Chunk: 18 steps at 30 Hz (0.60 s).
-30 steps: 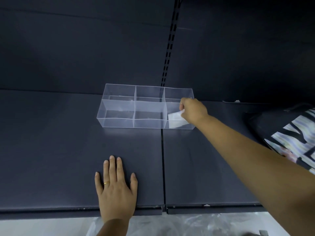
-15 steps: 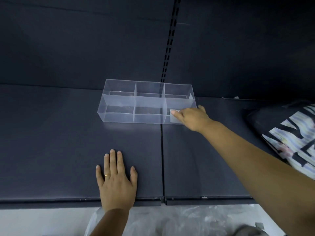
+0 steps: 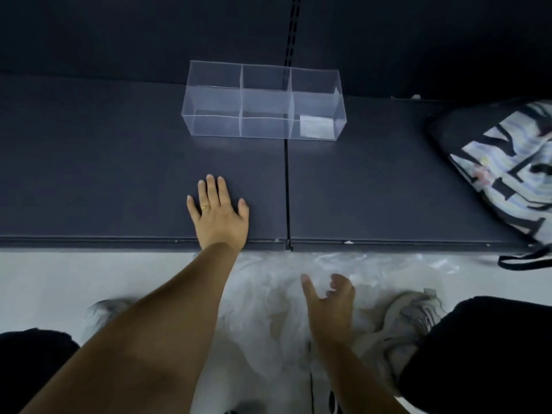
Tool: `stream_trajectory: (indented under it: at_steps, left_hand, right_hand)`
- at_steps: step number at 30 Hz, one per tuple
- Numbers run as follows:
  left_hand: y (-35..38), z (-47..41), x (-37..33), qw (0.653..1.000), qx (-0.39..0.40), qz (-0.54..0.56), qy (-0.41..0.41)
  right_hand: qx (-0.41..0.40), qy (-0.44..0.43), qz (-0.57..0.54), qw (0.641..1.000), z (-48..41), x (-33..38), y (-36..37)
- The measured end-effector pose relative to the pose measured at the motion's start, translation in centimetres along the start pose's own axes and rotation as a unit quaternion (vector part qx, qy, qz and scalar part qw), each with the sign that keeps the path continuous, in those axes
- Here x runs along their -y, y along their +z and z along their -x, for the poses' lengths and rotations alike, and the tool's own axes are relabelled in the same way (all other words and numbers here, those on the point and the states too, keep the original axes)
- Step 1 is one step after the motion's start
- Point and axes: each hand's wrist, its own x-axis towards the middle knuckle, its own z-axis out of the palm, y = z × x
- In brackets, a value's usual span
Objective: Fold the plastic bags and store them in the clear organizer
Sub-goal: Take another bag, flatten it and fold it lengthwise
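While the left hand [image 3: 219, 215] lies palm down with straight fingers at the front edge of the dark grey shelf [image 3: 89, 174], gripping nothing, the clear plastic organizer [image 3: 263, 103] with six compartments sits near the shelf's back edge, across the seam between two panels. One folded white plastic bag [image 3: 316, 127] lies in the organizer's front right compartment; the other compartments look bare. Below the front edge, a pile of crumpled clear plastic bags [image 3: 268, 294] covers the pale floor, blurred, single bags hard to separate. The right hand [image 3: 331, 303] hangs over the pile, thumb out, fingers loosely curled, holding nothing; contact with the plastic cannot be told. A grey sneaker [image 3: 409, 324] is partly under the pile. A black and white patterned fabric tote bag [image 3: 507, 168] rests at the shelf's right edge, cut off by the frame.
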Motion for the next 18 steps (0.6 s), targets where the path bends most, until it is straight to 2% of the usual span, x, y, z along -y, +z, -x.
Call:
stream_trajectory:
  at_steps: [2, 5, 8, 10, 11, 12, 13, 14, 16, 18]
  left_hand:
    - [-0.2, -0.1, 0.2, 0.999, 0.028, -0.016, 0.005]
    - [-1.2, 0.0, 1.0, 0.994, 0.099, -0.026, 0.032]
    - [-3.7, 1.4, 1.5, 0.982, 0.184, 0.007, 0.05]
    - [-5.9, 3.1, 1.0, 0.959, 0.252, 0.122, 0.05]
    - [-7.1, 4.2, 0.5, 0.925, 0.301, 0.225, 0.052]
    - [-8.4, 5.3, -0.1, 0.874, 0.348, 0.336, 0.053]
    - [-9.7, 6.4, -1.0, 0.828, 0.38, 0.406, 0.069]
    - [-10.8, 7.4, -1.9, 0.803, 0.404, 0.426, 0.104]
    - [-11.7, 8.8, -3.7, 0.795, 0.414, 0.411, 0.165]
    - [-11.9, 9.6, -4.9, 0.817, 0.365, 0.423, 0.144]
  right_hand:
    - [0.056, 0.077, -0.057, 0.994, -1.3, 0.9, 0.6]
    - [0.099, 0.18, -0.225, 0.953, -3.9, 4.3, 0.7]
    - [0.111, 0.146, -0.21, 0.96, -4.0, 5.7, -0.9]
    - [0.174, 0.101, -0.205, 0.958, -3.0, 6.7, -3.1]
    - [0.218, 0.087, -0.218, 0.947, -2.5, 7.3, -4.3]
    - [0.257, 0.08, -0.247, 0.931, -2.2, 8.1, -5.6]
    - [0.29, 0.076, -0.287, 0.91, -2.0, 9.0, -6.8]
    - [0.315, 0.068, -0.325, 0.889, -1.8, 10.0, -7.9]
    - [0.342, 0.047, -0.377, 0.859, -1.7, 12.1, -10.1]
    - [0.344, 0.041, -0.424, 0.837, -1.8, 13.5, -12.1]
